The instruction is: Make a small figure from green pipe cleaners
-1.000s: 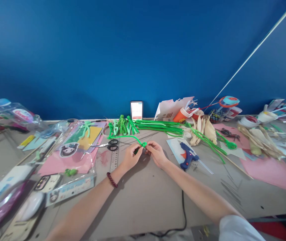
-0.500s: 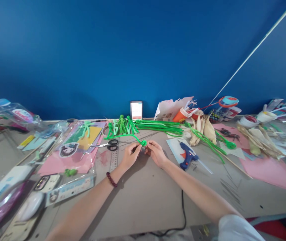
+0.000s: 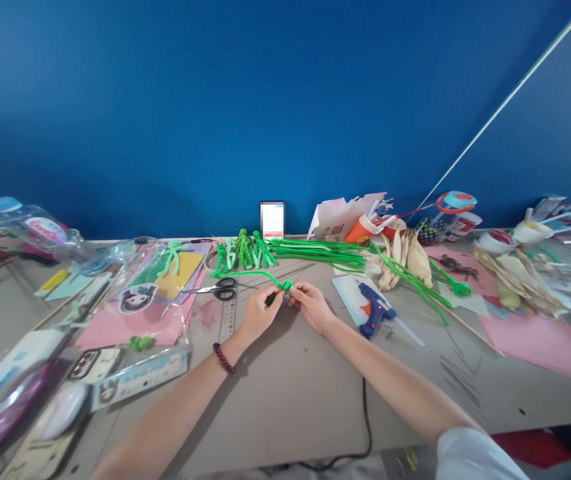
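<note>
Green pipe cleaner, coiled into a small knot at one end, lies between both hands near the middle of a cluttered grey table set against a blue wall; its long tail curves off to the left. At the far left, a clear plastic bottle with a blue cap leans on its side. Nearer the person is a smooth white oval object. Next come pink paper sheets beneath clear plastic, then black-handled scissors across a ruler. Behind them stand small green fuzzy figures. The left hand, below a dark red beaded bracelet, pinches the coil; the right hand has its fingertips drawn together at the coil's right edge. Beyond the hands, a phone with a blurred screen stands upright by the wall, beside a bundle of straight green pipe cleaners. Further right are orange paper cups, a blue glue gun, pale dried husks and more pink paper.
</note>
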Demonstrator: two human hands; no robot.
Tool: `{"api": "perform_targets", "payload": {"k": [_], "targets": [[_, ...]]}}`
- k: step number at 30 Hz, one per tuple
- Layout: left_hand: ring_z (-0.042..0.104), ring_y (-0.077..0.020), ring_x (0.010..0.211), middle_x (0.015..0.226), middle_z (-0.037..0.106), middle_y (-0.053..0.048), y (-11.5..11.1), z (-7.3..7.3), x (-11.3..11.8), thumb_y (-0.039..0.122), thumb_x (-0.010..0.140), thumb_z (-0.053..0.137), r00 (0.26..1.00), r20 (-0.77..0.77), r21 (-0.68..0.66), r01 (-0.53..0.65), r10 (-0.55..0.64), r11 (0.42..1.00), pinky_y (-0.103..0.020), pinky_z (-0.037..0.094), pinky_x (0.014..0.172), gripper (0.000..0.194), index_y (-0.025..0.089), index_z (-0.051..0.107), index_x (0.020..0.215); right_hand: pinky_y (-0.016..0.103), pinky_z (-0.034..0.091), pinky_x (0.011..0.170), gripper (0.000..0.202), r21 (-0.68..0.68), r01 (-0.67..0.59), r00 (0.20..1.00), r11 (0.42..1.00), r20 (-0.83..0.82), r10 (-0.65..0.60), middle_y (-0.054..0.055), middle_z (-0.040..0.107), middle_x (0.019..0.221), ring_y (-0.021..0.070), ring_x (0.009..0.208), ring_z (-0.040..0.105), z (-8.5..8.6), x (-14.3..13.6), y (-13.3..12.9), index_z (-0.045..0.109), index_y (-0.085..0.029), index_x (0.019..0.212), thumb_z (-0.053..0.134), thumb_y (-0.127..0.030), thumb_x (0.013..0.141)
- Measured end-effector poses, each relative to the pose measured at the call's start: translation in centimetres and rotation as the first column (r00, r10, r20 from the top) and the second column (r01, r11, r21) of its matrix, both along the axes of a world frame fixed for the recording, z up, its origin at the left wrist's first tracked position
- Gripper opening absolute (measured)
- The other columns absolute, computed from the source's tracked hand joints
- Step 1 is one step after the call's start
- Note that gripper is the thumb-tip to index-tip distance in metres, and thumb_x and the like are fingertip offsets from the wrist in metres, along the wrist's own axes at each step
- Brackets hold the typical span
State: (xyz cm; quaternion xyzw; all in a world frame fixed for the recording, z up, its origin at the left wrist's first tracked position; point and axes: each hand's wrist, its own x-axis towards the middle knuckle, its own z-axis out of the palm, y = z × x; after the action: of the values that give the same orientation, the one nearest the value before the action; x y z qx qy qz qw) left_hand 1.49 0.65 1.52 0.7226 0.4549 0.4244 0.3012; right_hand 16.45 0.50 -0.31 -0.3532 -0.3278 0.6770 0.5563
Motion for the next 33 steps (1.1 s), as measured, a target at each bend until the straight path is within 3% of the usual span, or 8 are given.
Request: {"api": "perform_targets", "payload": {"k": [16, 24, 27, 33], "targets": [[0.051, -0.0121, 0.062, 0.069, 0.058, -0.002, 0.0, 0.2, 0.0, 0.033, 0.084, 0.048, 1.0, 0.018, -0.061, 0.017, -0.016, 0.998, -0.021, 0.035, 0.051, 0.025, 0.015, 0.062, 0.074, 0.023, 0.04, 0.06, 0.024, -0.012, 0.016, 1.0, 1.0, -0.008, -0.016, -0.005, 0.056, 0.061, 0.0071, 0.055, 0.049, -0.5, 0.0, 0.2, 0.064, -0.019, 0.069, 0.08, -0.033, 0.059], [0.052, -0.0117, 0.054, 0.065, 0.061, -0.002, 0.3, -0.3, 0.3, 0.04, 0.079, 0.056, 0.935, 0.353, -0.276, 0.142, -0.038, 0.951, -0.023, 0.042, 0.052, 0.028, 0.014, 0.067, 0.077, 0.024, 0.041, 0.06, 0.024, 0.021, 0.056, 0.998, 0.998, 0.012, -0.056, -0.004, 0.06, 0.065, 0.0074, 0.055, 0.05, -0.4, -0.3, 0.0, 0.065, -0.019, 0.073, 0.08, -0.03, 0.058], [0.056, -0.0139, 0.057, 0.065, 0.064, -0.003, 0.6, -0.6, 0.4, 0.041, 0.07, 0.066, 0.876, 0.481, -0.398, 0.173, 0.044, 0.901, -0.025, 0.045, 0.055, 0.028, 0.013, 0.069, 0.074, 0.026, 0.043, 0.062, 0.024, 0.023, 0.052, 0.999, 0.998, -0.007, -0.052, -0.004, 0.061, 0.063, 0.0091, 0.055, 0.052, -0.3, -0.4, 0.0, 0.064, -0.019, 0.075, 0.078, -0.032, 0.06], [0.059, -0.0136, 0.058, 0.063, 0.067, -0.002, 0.9, -0.4, 0.4, 0.034, 0.06, 0.076, 0.808, 0.578, -0.492, 0.23, 0.118, 0.84, -0.024, 0.045, 0.058, 0.022, 0.015, 0.069, 0.067, 0.025, 0.043, 0.06, 0.026, 0.011, 0.057, 0.998, 0.998, 0.015, -0.057, -0.005, 0.056, 0.059, 0.0086, 0.053, 0.05, -0.3, -0.4, 0.0, 0.062, -0.019, 0.074, 0.078, -0.034, 0.06]]}}
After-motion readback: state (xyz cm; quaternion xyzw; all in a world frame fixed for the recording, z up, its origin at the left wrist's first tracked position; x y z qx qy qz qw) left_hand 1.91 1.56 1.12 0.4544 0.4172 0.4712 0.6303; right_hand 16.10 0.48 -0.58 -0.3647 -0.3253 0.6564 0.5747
